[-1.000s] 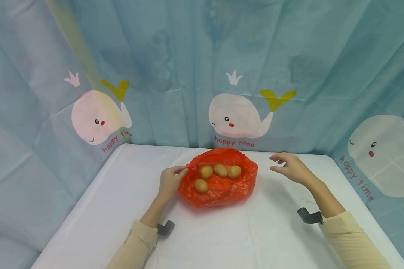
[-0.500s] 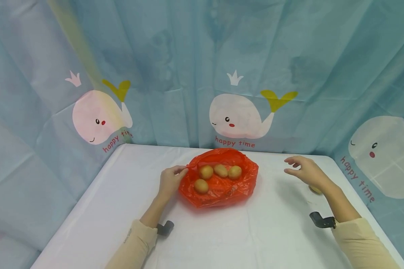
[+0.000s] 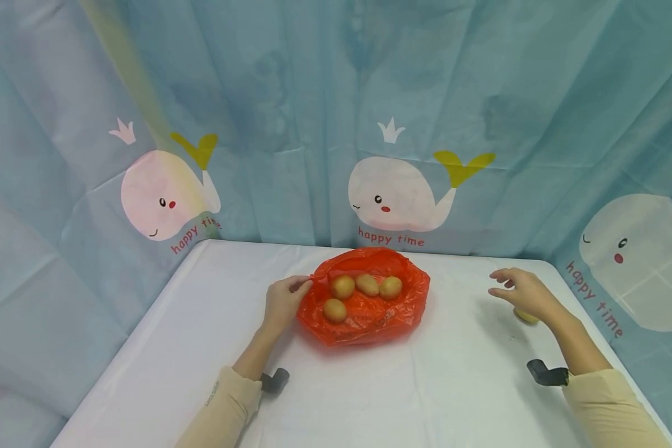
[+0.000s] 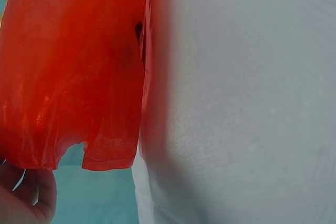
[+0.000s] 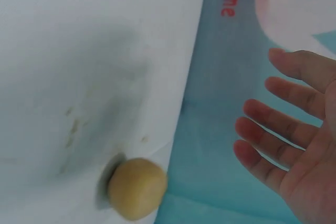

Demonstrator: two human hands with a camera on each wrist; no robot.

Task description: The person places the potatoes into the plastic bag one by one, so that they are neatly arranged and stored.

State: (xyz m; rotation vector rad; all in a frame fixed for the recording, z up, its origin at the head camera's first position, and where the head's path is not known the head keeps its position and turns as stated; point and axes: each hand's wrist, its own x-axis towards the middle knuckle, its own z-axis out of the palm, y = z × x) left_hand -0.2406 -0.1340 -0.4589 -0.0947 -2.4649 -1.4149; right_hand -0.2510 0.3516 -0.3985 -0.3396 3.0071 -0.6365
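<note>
A red plastic bag lies spread on the table with its mouth facing up. Several potatoes rest inside it. My left hand pinches the left edge of the bag between thumb and fingers; in the left wrist view the fingers meet the lower edge of the red plastic. Over the right side of the table, my right hand hovers with spread fingers and nothing in them. Below it a single potato sits on the white cloth, mostly covered by the hand and wrist in the head view.
A white cloth covers the table, with small brown specks near the lone potato. Blue curtains printed with whales hang close behind the table and along both sides.
My right hand has moved right and slightly nearer, away from the bag, and the lone potato has come into sight beneath it. My left hand and the bag have stayed in place.
</note>
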